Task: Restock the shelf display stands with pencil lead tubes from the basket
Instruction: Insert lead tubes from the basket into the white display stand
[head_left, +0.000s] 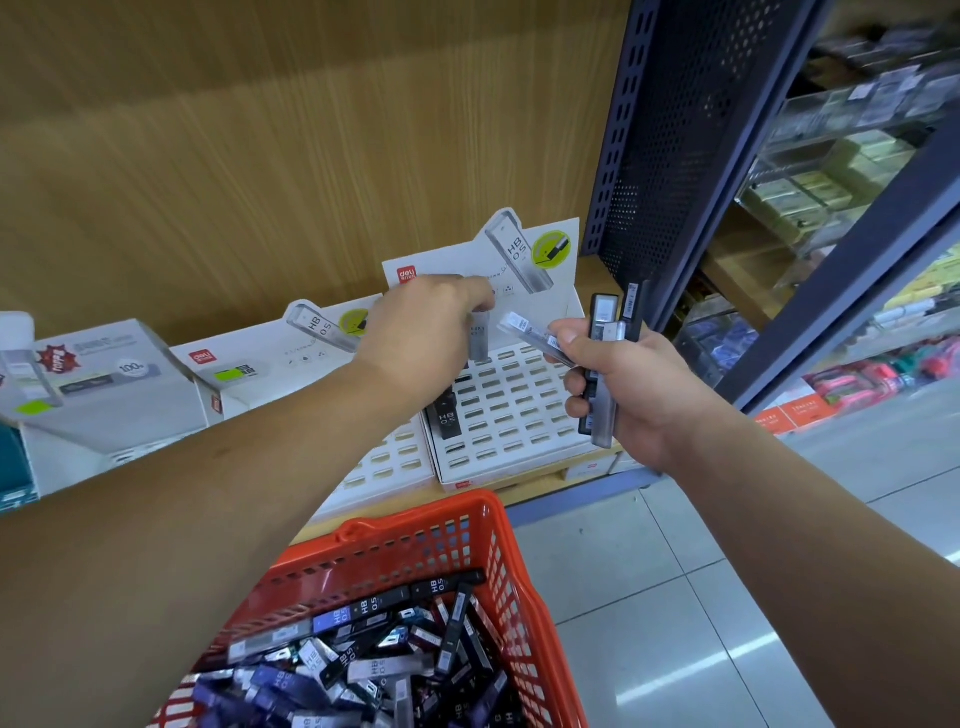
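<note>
A stationery shop: stocked retail shelving (852, 171), branded display stands (498, 405), red shopping basket (498, 540).

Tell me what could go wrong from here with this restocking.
1. The right hand grips a loose bundle of tubes; the clear tube sticking out sideways could slip and fall.
2. The left hand pinches a grey tube over the display stand; its small slots may make it miss or jam.

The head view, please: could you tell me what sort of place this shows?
Most likely a stationery shop aisle: slotted display stands printed HB 0.5, a red basket full of pencil lead tubes, and stocked shelves on the right.
</note>
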